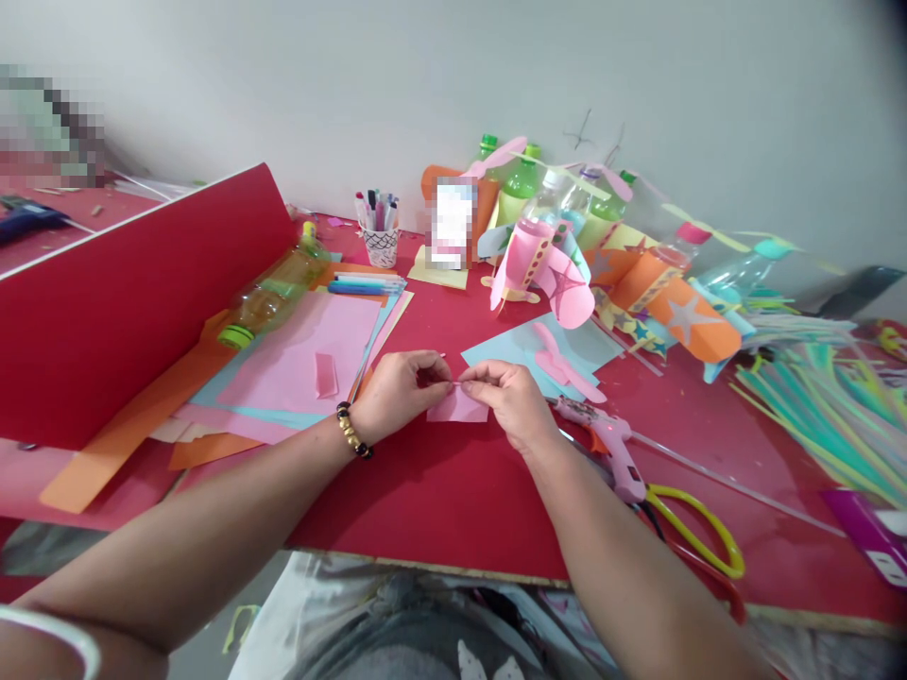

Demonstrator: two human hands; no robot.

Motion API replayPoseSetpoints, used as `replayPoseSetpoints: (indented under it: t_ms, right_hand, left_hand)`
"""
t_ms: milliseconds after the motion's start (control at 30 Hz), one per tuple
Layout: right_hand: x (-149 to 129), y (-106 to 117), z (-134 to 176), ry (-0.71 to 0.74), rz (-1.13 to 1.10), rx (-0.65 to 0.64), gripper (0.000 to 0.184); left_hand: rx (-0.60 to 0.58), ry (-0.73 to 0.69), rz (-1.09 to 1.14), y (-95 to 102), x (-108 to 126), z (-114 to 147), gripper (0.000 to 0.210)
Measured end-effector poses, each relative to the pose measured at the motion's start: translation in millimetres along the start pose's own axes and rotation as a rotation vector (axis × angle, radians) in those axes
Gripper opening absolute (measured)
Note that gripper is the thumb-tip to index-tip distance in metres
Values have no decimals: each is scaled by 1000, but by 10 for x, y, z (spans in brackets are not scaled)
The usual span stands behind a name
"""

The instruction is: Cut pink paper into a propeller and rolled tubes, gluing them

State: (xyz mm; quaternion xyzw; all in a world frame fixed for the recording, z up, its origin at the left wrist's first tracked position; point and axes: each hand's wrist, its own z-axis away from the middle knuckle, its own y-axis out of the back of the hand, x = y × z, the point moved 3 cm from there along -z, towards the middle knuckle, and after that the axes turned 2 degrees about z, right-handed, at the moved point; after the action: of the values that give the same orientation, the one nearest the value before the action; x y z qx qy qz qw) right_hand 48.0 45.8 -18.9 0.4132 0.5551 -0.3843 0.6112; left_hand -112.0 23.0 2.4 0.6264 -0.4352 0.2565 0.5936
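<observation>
Close together at the middle of the red table, my left hand (407, 392) and my right hand (506, 397) pinch the top edge of a small pink paper piece (457, 409). Both hands are closed, thumbs and fingertips on the paper. Its upper edge seems rolled or folded, though fingers partly cover it. A folded pink strip (326, 375) lies on the pink sheets (298, 345) left of my hands. Beyond my right hand, pink propeller-shaped cutouts (563, 364) rest on light blue paper (510, 345). A pink glue gun (616, 444) sits beside my right forearm.
Yellow-and-red-handled scissors (698, 529) lie near the front right edge. Bottle airplanes (539, 269) crowd the back right, with coloured strips (829, 397) beside them. A plastic bottle (273, 288), a red board (142, 312) and a pen cup (381, 241) stand or lie left and behind.
</observation>
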Motion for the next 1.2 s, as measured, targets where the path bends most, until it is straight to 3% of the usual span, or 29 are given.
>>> replayPoseSetpoints:
  t_ms: [533,900,1200]
  right_hand:
    - [22,-43,7,-38,-119,7,9]
    - [-2,-69,19,-6,-178,22,7]
    - [1,-42,22,19,-45,17,9]
  left_hand:
    - [-3,-80,8,-20,-19,-4,13]
    - [6,-49,43,-16,15,11,12]
    - [-111,115,425,-44,-50,-26,5]
